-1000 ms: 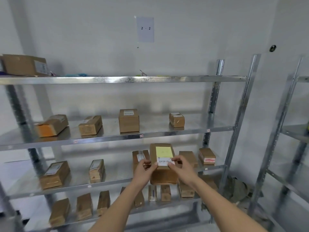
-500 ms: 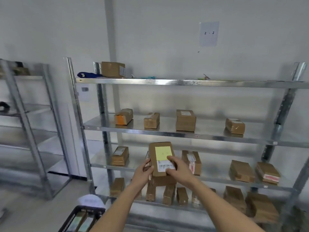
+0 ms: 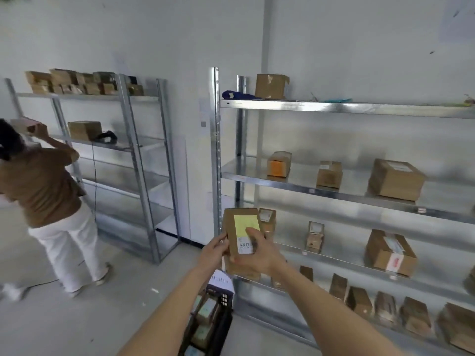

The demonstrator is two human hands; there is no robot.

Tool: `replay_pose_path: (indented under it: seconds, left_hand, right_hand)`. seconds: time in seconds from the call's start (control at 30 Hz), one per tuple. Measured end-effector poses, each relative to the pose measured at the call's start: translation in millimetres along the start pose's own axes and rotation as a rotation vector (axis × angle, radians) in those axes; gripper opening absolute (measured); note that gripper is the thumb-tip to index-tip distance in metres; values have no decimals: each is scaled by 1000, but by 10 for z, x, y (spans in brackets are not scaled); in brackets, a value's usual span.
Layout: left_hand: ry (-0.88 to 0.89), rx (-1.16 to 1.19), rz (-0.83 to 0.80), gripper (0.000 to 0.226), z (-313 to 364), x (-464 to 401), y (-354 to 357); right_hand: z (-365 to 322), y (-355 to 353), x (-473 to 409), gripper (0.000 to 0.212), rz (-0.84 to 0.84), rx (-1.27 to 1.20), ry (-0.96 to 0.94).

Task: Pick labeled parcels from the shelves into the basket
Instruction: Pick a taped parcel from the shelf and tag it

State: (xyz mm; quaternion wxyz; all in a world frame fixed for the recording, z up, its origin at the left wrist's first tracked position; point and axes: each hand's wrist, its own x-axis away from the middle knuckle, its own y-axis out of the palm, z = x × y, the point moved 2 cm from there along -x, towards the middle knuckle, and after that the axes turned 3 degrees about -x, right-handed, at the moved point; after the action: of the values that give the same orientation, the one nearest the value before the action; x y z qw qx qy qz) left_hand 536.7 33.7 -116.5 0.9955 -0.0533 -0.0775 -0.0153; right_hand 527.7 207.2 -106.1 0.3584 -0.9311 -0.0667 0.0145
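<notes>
**Parcel in both hands, basket below**

I hold the parcel [image 3: 240,228] upright in front of me — my left hand [image 3: 214,253] grips its left edge, and my right hand [image 3: 253,255] wraps its lower front, thumb pressed on the yellow label [image 3: 244,223] just above the barcode sticker [image 3: 245,246]. Beneath my grip, between my forearms, the black basket [image 3: 223,327] sits on the floor with parcels already in it. To the right of my grip runs the metal shelf [image 3: 334,109], brown boxes spaced along its levels. Far off to the left another person [image 3: 46,196] stands at a second rack [image 3: 138,160], holding a box up — well apart from me.
</notes>
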Motion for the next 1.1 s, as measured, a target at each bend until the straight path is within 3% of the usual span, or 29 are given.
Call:
replay_pose_path:
  seconds: [0.27,0.53,0.83,1.1]
  left_hand:
    - [-5,-56,2,34,-357,-280,-1080]
    - [17,-268,43,42,-925,-1361,-1827]
    - [-147,-611,-46,51,-2231,-3284,-2425]
    - [-235,-771,-221,54,-3725,-4294,-2632]
  right_hand:
    - [-473,1108,-562,119,-50,-31,87]
    - [-463,1846,-1611,112,-90,96,156]
    - [399,3017,-3228,111,-179,30,335]
    - [1399,4139,-3901,110,-207,-18,522]
